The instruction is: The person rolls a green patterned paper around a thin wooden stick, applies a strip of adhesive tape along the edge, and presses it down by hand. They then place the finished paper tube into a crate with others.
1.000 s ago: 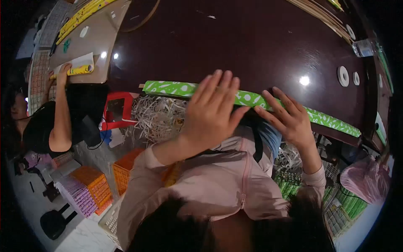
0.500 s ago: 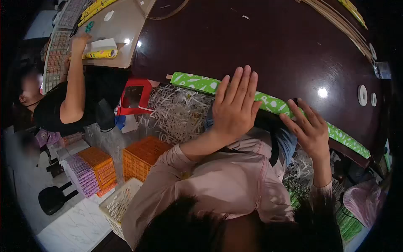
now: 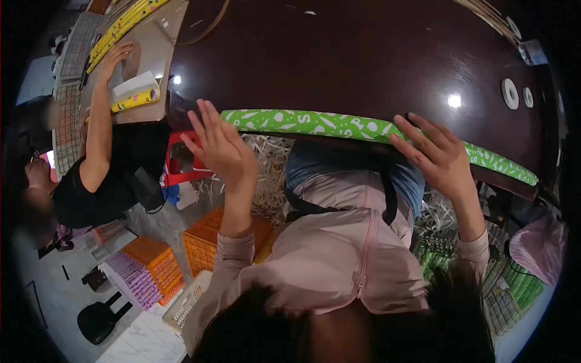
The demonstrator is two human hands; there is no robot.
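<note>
A long green roll with white print (image 3: 315, 123), apparently wrapping paper, lies along the front edge of the dark table. At its left end, my left hand (image 3: 225, 148) is open, fingers stretched out and the palm side against the tip. My right hand (image 3: 437, 151) lies over the right part of the roll. Its fingers are spread, with the fingertips on the green paper and the tabletop behind it.
On the dark table (image 3: 327, 60), white tape rings (image 3: 510, 94) lie at the right. A person's forearm (image 3: 100, 124) reaches over a lighter table at the left, near a yellow roll (image 3: 136, 101). Orange baskets (image 3: 203, 239) and paper shreds (image 3: 266, 160) are below.
My left hand has slid from the roll's middle to its left end. The pale stick end that stuck out there no longer shows. My right hand stays on the roll; the view has shifted.
</note>
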